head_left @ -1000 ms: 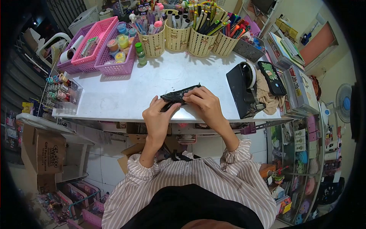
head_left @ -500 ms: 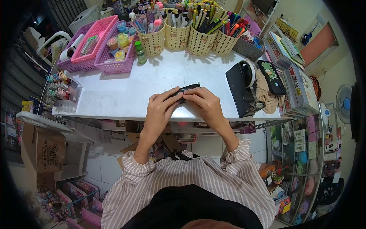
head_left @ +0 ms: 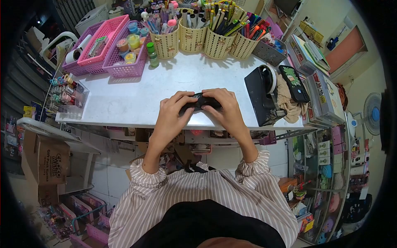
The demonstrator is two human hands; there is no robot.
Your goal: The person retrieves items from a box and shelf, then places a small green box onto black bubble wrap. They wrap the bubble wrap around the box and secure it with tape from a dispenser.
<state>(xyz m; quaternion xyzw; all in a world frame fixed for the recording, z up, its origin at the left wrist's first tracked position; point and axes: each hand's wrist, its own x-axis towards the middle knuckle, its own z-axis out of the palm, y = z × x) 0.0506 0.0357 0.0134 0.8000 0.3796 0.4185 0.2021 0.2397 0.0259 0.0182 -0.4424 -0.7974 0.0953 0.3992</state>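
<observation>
A small dark, shiny bundle [head_left: 200, 100], black with a few light marks, sits just above the white tabletop near its front edge. My left hand [head_left: 173, 115] is closed on its left end, fingers curled over the top and thumb along the near side. On the opposite end, my right hand [head_left: 228, 112] grips it the same way, with the thumb pointing inward. Both hands cover much of the bundle, so its exact kind does not show.
Pink and purple baskets [head_left: 126, 71] and a green-capped bottle [head_left: 152, 56] stand at the back left. Cream pen baskets [head_left: 166, 44] line the back. To the right are a black tape dispenser [head_left: 257, 97], a phone [head_left: 294, 84] and a beige cloth [head_left: 285, 97].
My fingers have shifted from pinching the bundle's middle to wrapping over both ends. The bundle now lies more level, and its right tip is covered by my right hand.
</observation>
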